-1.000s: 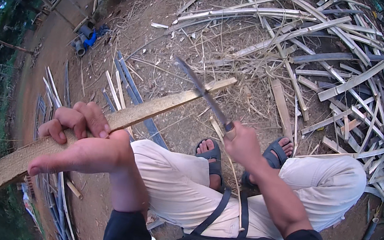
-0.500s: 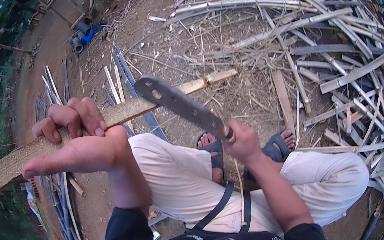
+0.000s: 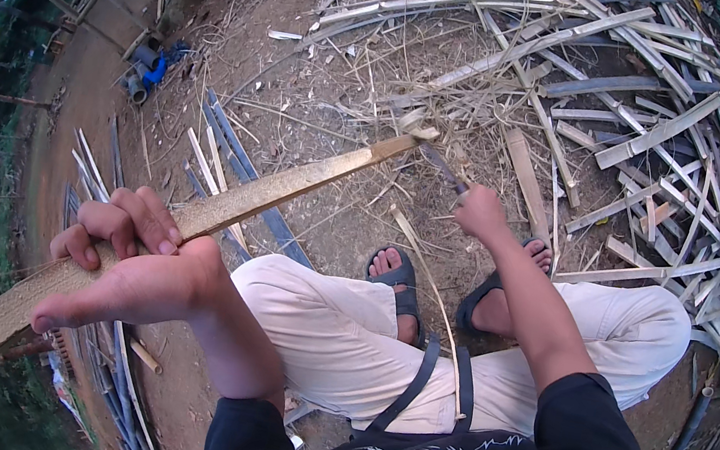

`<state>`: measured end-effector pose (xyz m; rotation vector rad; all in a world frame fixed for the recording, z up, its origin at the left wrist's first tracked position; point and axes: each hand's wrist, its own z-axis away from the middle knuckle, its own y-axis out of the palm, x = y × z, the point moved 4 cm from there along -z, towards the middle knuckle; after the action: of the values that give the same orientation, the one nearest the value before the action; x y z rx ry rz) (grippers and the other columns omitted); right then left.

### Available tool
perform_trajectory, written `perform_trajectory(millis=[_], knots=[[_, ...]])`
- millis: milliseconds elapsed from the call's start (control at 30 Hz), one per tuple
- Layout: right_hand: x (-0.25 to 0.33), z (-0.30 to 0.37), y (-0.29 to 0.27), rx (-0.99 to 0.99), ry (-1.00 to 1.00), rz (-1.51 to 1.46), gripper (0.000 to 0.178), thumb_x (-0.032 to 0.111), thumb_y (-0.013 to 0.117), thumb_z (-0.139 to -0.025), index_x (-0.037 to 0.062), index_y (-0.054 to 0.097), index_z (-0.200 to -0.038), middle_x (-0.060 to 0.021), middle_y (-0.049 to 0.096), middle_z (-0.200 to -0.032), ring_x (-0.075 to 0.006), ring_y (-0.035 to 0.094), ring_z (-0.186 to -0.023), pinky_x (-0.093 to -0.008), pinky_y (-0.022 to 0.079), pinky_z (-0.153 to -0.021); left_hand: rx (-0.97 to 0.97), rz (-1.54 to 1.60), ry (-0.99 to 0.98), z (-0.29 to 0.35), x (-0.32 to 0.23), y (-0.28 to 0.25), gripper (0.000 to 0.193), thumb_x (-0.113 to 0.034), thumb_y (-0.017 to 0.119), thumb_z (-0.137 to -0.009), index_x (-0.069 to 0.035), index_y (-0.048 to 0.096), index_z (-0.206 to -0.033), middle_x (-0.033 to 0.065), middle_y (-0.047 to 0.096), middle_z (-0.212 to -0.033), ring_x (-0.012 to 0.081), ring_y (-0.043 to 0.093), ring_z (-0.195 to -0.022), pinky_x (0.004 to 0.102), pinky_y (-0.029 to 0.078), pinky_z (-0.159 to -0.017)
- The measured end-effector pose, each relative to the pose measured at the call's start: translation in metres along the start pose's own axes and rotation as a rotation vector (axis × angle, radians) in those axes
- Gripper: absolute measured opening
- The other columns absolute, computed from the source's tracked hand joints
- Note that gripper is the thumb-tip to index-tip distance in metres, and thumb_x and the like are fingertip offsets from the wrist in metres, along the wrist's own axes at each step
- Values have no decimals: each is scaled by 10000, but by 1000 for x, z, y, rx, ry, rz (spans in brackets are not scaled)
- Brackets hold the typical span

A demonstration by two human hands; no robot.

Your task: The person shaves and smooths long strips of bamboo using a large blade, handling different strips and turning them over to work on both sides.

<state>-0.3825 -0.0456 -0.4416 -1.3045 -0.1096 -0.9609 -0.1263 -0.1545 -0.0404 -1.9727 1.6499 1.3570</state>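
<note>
A long, flat bamboo strip (image 3: pixel 291 184) runs slantwise from the lower left up to the centre. My left hand (image 3: pixel 151 263) grips it, fingers curled at its far edge and thumb stretched along the near side. In my right hand (image 3: pixel 481 213) is the handle of a large knife (image 3: pixel 440 166). Its dark blade is seen nearly edge-on, at the strip's far end, where a pale piece (image 3: pixel 424 133) sticks up; whether blade and strip touch I cannot tell. A thin bamboo sliver (image 3: pixel 431 282) hangs between my knees, its near end on my lap.
Split bamboo pieces (image 3: pixel 673 124) lie heaped at the right and far right. Shavings (image 3: pixel 382 87) litter the earth ahead. More strips (image 3: pixel 250 175) lie beyond my left knee and beside my left arm. My sandalled feet (image 3: pixel 399 278) are below the knife.
The knife has swept away from me to the strip's far end, its blade turning edge-on. My left hand keeps its grip and has shifted slightly left. The thin sliver's far end now shows.
</note>
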Motion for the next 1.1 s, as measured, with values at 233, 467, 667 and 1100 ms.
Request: perform_trajectory(millis=[233, 467, 667, 1100], knots=[[-24, -22, 20, 273, 266, -226, 251, 164, 701, -774, -53, 680, -900, -271, 699, -889, -407, 700, -865, -468, 561, -756, -29, -1, -27, -20, 16, -5, 741, -879, 205, -848, -145, 270, -771, 2, 268, -558, 95, 170, -437, 245, 129, -368], [14, -1, -13, -14, 137, -123, 328, 185, 719, -794, -33, 648, -1029, -274, 689, -989, -421, 676, -950, -488, 537, -851, 9, 7, 188, -25, -50, 7, 762, -902, 184, -827, -149, 259, -735, -7, 255, -575, 87, 155, -454, 248, 117, -382], [-30, -32, -17, -93, 276, -142, 225, 141, 669, -794, -25, 639, -944, -263, 695, -967, -419, 682, -918, -484, 546, -836, 90, 142, -128, 20, 23, 57, 762, -891, 116, -833, -146, 246, -744, 3, 241, -555, 111, 139, -474, 272, 113, -404], [-56, -52, -10, -143, 229, -58, 213, 66, 628, -776, -20, 631, -971, -287, 678, -864, -447, 677, -850, -509, 543, -769, 23, 75, -41, 2, 42, 42, 766, -909, 289, -807, -144, 270, -779, 2, 235, -577, 96, 159, -450, 248, 102, -368]])
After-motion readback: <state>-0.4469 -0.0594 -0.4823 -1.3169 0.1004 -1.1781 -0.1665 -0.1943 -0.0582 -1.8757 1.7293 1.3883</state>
